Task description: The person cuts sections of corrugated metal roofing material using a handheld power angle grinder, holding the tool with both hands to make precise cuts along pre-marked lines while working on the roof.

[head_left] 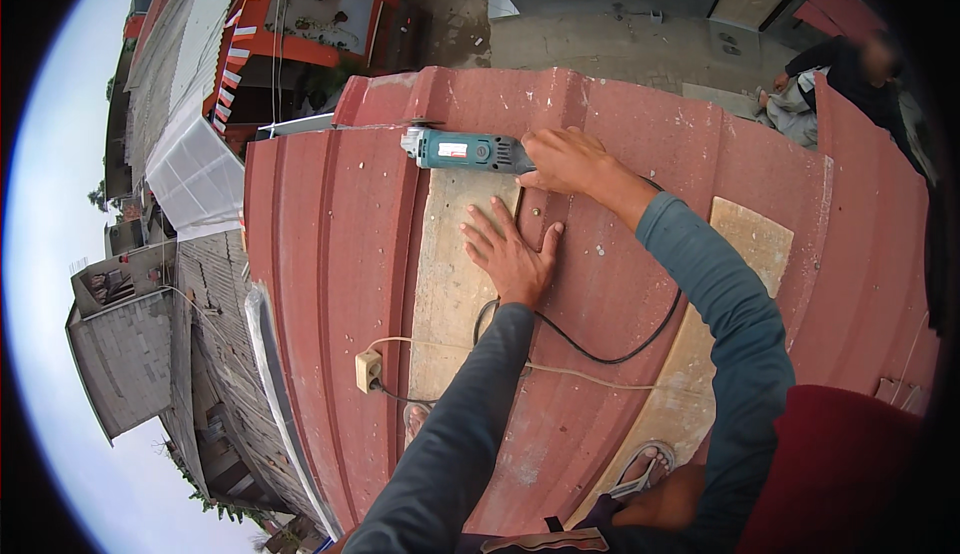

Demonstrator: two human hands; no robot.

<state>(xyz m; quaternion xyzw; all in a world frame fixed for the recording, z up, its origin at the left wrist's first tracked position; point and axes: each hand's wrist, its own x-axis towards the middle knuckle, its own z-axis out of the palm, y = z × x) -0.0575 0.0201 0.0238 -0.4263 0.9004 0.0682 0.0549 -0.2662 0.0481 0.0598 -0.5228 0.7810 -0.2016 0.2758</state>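
Note:
My right hand (568, 162) is wrapped round the rear grip of a teal angle grinder (465, 150). The grinder lies across the red metal roof (640, 134) near its far edge. Its grey head and disc point left, the disc close to the sheet; whether it spins I cannot tell. Flat on a wooden board (452, 234), with fingers spread, rests my left hand (515, 259), just nearer than the tool. A black cord (640, 349) loops from the grinder's side over the ribs and passes under my left forearm. A cream socket box (369, 371) has a black plug in it.
A second board (690, 364) lies at the right, with my sandalled foot (645, 469) on it. The roof's edge curves round at the left and far side, with a drop beyond. Another person (850, 84) is at the far right. A pale cable (590, 381) crosses the roof.

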